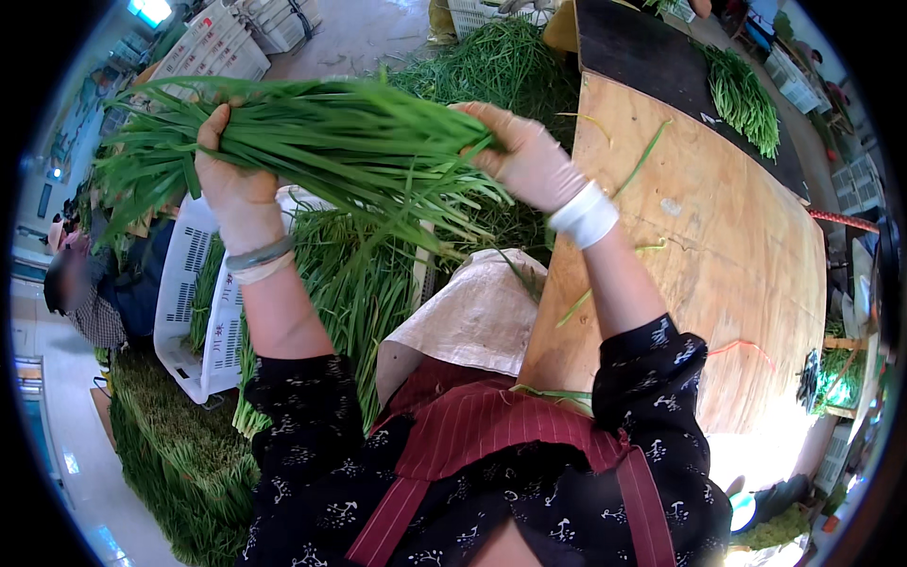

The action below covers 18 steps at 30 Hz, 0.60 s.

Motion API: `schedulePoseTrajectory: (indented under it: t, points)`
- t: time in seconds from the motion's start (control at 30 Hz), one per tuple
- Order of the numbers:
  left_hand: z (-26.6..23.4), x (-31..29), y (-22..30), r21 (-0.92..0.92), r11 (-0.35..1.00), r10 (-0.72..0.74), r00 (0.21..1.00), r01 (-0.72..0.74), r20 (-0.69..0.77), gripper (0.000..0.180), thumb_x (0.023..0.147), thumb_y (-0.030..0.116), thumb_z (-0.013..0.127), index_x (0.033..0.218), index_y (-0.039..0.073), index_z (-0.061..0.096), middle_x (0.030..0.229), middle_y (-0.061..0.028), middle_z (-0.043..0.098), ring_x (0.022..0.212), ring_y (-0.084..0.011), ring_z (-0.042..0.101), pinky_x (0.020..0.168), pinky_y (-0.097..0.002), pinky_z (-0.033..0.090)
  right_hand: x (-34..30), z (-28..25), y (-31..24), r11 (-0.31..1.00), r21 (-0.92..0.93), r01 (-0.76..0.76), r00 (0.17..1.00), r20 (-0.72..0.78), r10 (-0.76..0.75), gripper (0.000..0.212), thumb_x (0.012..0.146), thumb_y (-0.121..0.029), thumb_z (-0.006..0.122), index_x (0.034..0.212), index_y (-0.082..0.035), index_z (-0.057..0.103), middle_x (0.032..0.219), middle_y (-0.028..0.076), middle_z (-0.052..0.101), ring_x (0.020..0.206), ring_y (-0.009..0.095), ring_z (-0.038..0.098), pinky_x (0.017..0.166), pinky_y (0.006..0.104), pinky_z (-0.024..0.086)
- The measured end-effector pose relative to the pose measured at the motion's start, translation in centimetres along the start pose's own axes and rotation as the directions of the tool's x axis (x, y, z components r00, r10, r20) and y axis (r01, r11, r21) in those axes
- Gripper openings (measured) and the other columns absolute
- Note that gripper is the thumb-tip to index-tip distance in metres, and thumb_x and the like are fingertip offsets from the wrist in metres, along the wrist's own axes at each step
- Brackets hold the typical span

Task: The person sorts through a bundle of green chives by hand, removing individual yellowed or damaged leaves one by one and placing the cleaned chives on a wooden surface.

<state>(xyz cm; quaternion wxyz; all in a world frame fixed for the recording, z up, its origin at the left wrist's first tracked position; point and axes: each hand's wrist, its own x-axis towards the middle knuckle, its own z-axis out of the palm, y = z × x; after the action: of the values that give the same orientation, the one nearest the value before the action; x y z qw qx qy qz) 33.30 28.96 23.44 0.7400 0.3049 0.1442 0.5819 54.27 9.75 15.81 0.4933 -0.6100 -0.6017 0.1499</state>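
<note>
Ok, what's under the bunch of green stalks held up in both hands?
Below the bunch of green stalks, gripped by the left hand and right hand, more loose greens lie piled in a white slotted crate. The crate's bottom is covered.

Pale concrete floor. Plywood worktable at right, dark mat across far end. White slotted crates at left, more stacked beyond. Bright daylight throughout.
</note>
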Motion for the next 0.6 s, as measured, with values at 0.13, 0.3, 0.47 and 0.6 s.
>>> schedulePoseTrajectory:
  t: [0.13, 0.3, 0.47, 0.6]
  points:
    - [-0.4, -1.4, 0.7, 0.052, 0.945, -0.315, 0.856, 0.323, 0.409, 0.016, 0.083, 0.010, 0.049, 0.095, 0.001, 0.053, 0.104, -0.0151, 0.058, 0.101, -0.0267, 0.053, 0.091, -0.0397, 0.042, 2.1, -4.3, 1.3, 0.966, 0.162, -0.201, 0.972, 0.156, 0.176, 0.045, 0.080, -0.007, 0.062, 0.122, 0.002, 0.046, 0.103, 0.004, 0.060, 0.089, 0.008, 0.055, 0.082, 0.0219, 0.043]
    - [-3.1, -0.2, -1.6, 0.211, 0.928, -0.333, 0.936, 0.306, 0.110, 0.017, 0.084, 0.012, 0.047, 0.094, 0.000, 0.054, 0.100, -0.0151, 0.059, 0.095, -0.0251, 0.056, 0.088, -0.0379, 0.044, 1.6, -4.1, 3.5, 0.924, 0.259, -0.281, 0.949, 0.216, 0.228, 0.054, 0.081, -0.033, 0.061, 0.123, -0.002, 0.047, 0.117, 0.014, 0.055, 0.103, 0.022, 0.055, 0.088, 0.0309, 0.041]
    - [-10.7, 0.2, -1.9, 0.251, 0.922, -0.287, 0.956, 0.294, -0.065, 0.025, 0.087, 0.017, 0.041, 0.098, 0.000, 0.054, 0.100, -0.0164, 0.059, 0.091, -0.0286, 0.057, 0.081, -0.0419, 0.048, -2.2, -3.5, 3.1, 0.975, -0.122, -0.186, 0.870, -0.482, 0.106, 0.035, 0.085, -0.023, 0.053, 0.116, -0.007, 0.054, 0.107, 0.014, 0.059, 0.095, 0.023, 0.059, 0.083, 0.0319, 0.045]
    - [-10.7, -2.0, -2.3, 0.152, 0.960, -0.203, 0.958, 0.235, -0.202, 0.029, 0.087, 0.016, 0.038, 0.105, -0.001, 0.053, 0.104, -0.0147, 0.058, 0.095, -0.0283, 0.055, 0.086, -0.0416, 0.046, -6.1, -3.1, 2.3, 0.982, 0.107, -0.153, 0.783, -0.594, 0.186, 0.018, 0.086, -0.016, 0.054, 0.096, -0.003, 0.062, 0.086, 0.009, 0.064, 0.079, 0.016, 0.061, 0.072, 0.0270, 0.047]
